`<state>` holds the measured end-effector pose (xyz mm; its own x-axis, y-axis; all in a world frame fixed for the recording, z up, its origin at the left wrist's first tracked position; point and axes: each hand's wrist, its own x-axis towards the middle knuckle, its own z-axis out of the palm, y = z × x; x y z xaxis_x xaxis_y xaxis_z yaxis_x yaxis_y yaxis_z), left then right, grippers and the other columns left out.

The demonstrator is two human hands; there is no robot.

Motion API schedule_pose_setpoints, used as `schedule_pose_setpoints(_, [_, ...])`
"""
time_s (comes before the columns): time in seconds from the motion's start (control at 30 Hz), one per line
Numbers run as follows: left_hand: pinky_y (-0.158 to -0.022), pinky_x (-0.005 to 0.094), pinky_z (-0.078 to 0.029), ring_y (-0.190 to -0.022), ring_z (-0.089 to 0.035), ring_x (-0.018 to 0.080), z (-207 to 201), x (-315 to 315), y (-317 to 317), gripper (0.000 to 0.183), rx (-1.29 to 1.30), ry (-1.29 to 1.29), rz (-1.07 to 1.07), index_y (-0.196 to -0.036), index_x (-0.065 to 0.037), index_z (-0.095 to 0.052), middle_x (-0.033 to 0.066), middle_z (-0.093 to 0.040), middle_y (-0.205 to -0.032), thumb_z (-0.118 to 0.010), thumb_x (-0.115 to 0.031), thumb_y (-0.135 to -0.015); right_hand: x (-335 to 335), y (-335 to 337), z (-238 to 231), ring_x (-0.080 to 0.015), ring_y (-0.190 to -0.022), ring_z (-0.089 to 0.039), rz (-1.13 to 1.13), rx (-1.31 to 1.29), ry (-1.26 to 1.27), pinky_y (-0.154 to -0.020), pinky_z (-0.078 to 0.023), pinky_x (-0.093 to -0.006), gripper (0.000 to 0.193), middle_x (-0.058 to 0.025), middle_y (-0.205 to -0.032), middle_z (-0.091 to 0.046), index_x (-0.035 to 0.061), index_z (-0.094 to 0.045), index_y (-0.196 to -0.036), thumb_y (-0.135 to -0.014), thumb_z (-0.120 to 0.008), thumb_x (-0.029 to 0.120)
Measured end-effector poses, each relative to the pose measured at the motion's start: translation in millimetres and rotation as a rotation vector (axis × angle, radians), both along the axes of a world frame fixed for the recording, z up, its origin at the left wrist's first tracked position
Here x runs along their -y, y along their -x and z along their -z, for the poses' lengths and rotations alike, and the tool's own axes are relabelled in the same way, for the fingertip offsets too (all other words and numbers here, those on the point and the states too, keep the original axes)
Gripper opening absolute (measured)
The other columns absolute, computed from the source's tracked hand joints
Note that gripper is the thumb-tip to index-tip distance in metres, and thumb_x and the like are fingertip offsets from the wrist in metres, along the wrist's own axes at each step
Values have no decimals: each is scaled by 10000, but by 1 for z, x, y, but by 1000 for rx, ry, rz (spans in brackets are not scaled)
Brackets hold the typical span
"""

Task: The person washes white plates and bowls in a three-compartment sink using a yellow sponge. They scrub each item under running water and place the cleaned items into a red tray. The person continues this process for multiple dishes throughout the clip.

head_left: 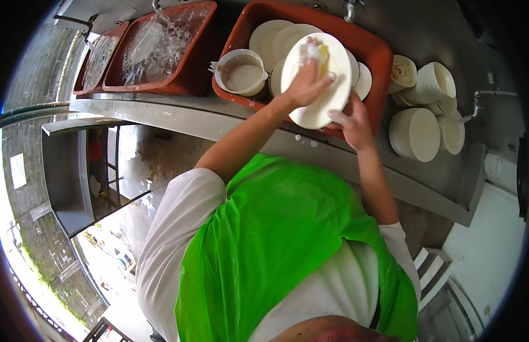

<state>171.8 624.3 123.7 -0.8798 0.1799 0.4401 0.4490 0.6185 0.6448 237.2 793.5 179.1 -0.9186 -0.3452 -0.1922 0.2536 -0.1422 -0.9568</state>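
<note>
A person seen from above, in a white shirt [179,228] and a bright green apron [281,211], stands at a metal desk [441,179] with both hands meeting at one white plate [327,100]. The plate is tilted, its face toward the viewer, above the near part of a red-orange basin [377,52]. The right hand [355,122] grips its lower right rim, thumb on the face and the other fingers behind. The left hand [313,80] lies spread on the face, fingertips on white suds, against a yellow sponge [324,57]; whether its fingers close around the sponge, I cannot tell.

Beyond the hands, in the basin, more pale plates [268,41] lie overlapping, partly hidden by the held one. Just left of the hands, at the basin's near left corner, a white tub with side handles [240,71] contains cloudy liquid. A metal tap [351,10] is beyond the hands, at the basin's far edge.

Farther left of the hands, water splashes into a second red-orange basin [145,88], where a pale, blurred shape shows in the water. A third basin [85,89] is left of that, also with churning water.

Right of the hands, outside the basin, are a stack of white bowls [438,80], a bowl with brownish contents [403,71] and, nearer the person, a stack of white plates [421,135].
</note>
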Motion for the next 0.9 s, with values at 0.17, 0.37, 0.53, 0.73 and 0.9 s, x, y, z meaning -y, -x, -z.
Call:
schedule_pose_setpoints(0.17, [-747, 311, -540, -890, -649, 178, -62, 48, -13, 542, 587, -193, 105, -1264, 27, -534, 142, -655, -1096, -681, -323, -878, 11, 30, 15, -233, -1245, -489, 118, -506, -354, -1036, -415, -369, 813, -130, -1335, -496, 61, -224, -1490, -778, -616, 63])
schedule_pose_setpoints(0.37, [-680, 386, -549, -755, -683, 263, -56, 101, 3, 429, 324, -395, -168, -1120, -11, -631, 119, -701, -933, -735, -304, -824, -22, 35, 48, -271, -1254, -484, 0, 320, 485, -1078, -381, -382, 760, -123, -1343, -505, 21, -364, -1420, -676, -515, 15])
schedule_pose_setpoints(0.53, [-933, 507, -439, -1099, -558, 412, -37, 26, -7, 525, 93, 230, -7, -1254, -69, -551, 177, -627, -1102, -637, -402, -857, 14, 14, 34, -262, -1064, -586, -107, 457, 375, -948, -495, -392, 701, -118, -1184, -559, 25, -361, -1387, -702, -498, -31])
schedule_pose_setpoints(0.73, [-971, 442, -462, -1176, -544, 350, -24, 64, -59, 566, -27, 328, 33, -1240, -111, -580, 136, -572, -1257, -765, -181, -710, -30, 64, 46, -344, -1242, -512, -110, 343, 867, -1009, -478, -426, 614, -223, -1351, -500, -39, -388, -1379, -803, -479, 153])
schedule_pose_setpoints(0.9, [-737, 408, -549, -822, -682, 290, -22, 167, -33, 302, 29, -429, -373, -1172, -30, -611, 98, -690, -998, -647, -104, -881, -12, 139, 130, -333, -1166, -569, -141, 150, 77, -894, -524, -402, 706, -250, -1305, -534, -40, -398, -1360, -857, -660, 381])
